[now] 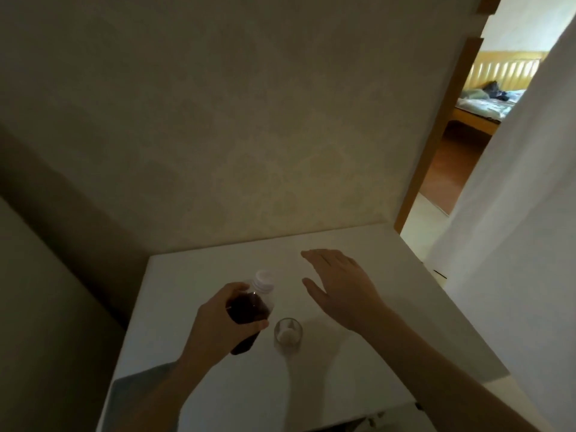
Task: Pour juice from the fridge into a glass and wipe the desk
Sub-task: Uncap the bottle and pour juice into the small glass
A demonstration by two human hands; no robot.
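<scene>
Head view. White desk (pixel 358 378) stands against a pale patterned wall (pixel 249 135). The left hand (pixel 215 319) is wrapped around a bottle of dark juice (pixel 249 310), fingers closed on its body. The bottle leans, its white cap (pixel 263 279) on and pointing away toward the wall; whether its base touches the desk I cannot tell, the hand hides it. A small clear glass (pixel 288 333) stands upright on the desk just to the right of the bottle, apart from it; nothing dark shows inside. The right hand (pixel 339 285) is spread flat, fingers apart, holding nothing, over the desk beyond and right of the glass. Far right, a doorway (pixel 442 169) opens onto a room with a bed (pixel 486 104). Lighting dim; edges somewhat blurred.
</scene>
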